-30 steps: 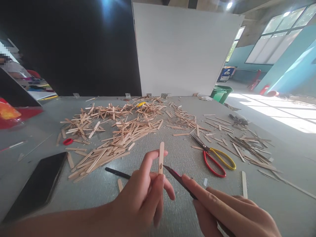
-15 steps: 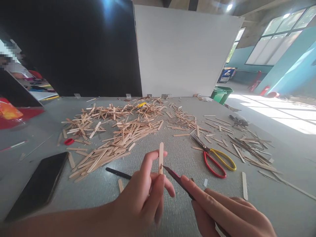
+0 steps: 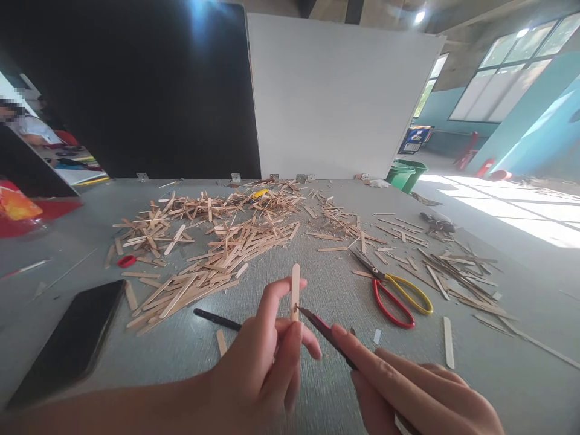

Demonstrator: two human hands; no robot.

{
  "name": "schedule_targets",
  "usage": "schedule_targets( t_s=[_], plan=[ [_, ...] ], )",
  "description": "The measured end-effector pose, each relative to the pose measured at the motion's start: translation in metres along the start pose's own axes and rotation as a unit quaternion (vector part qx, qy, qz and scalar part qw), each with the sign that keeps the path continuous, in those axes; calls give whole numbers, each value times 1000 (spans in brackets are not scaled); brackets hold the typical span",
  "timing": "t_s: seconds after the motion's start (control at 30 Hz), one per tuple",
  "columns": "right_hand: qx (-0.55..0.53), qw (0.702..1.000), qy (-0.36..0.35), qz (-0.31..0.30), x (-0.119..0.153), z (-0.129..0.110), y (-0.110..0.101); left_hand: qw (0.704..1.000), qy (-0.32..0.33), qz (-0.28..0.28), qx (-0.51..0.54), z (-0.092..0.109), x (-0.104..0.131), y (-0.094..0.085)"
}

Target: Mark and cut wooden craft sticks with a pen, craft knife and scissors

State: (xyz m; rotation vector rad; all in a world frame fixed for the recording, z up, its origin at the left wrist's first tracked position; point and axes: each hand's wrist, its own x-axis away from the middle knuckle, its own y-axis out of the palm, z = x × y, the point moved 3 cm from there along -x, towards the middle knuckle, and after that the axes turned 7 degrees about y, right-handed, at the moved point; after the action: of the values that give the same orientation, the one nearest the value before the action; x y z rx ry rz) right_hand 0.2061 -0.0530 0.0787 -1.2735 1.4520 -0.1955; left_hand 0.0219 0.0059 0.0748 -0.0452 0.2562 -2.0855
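Between the thumb and fingers of my left hand [image 3: 272,344] a wooden craft stick [image 3: 295,284] is held upright. A small dark cut or hole shows in its lower part. My right hand [image 3: 417,386] grips a craft knife [image 3: 328,335], its forefinger stretched along the top. The blade's tip is at the dark spot on the stick; whether it touches the wood I cannot tell. Behind my left hand lies a black pen [image 3: 216,318], partly covered by it. Scissors with one red and one yellow handle [image 3: 399,296] rest beyond my right hand.
A loose heap of craft sticks [image 3: 235,241] spreads over the grey table [image 3: 317,393]. More strips [image 3: 462,278] are scattered at the right. A black phone [image 3: 67,341] and a red ring [image 3: 126,261] lie at the left. Black and white panels [image 3: 339,96] rise behind; a person [image 3: 36,130] is at far left.
Almost nothing differs. The stick and the knife tip sit a few pixels lower, and the view has shifted very slightly. Both hands keep their hold.
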Motion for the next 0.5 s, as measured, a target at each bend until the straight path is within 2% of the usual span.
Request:
schedule_targets(
  t_s=[0.37,0.5],
  plan=[
    [-7,1000,0,5,3,2,3,1000,-4,-7,2,-2,-1,0],
    [-13,1000,-4,-13,3,3,4,1000,0,-6,8,-2,-2,0]
  ],
)
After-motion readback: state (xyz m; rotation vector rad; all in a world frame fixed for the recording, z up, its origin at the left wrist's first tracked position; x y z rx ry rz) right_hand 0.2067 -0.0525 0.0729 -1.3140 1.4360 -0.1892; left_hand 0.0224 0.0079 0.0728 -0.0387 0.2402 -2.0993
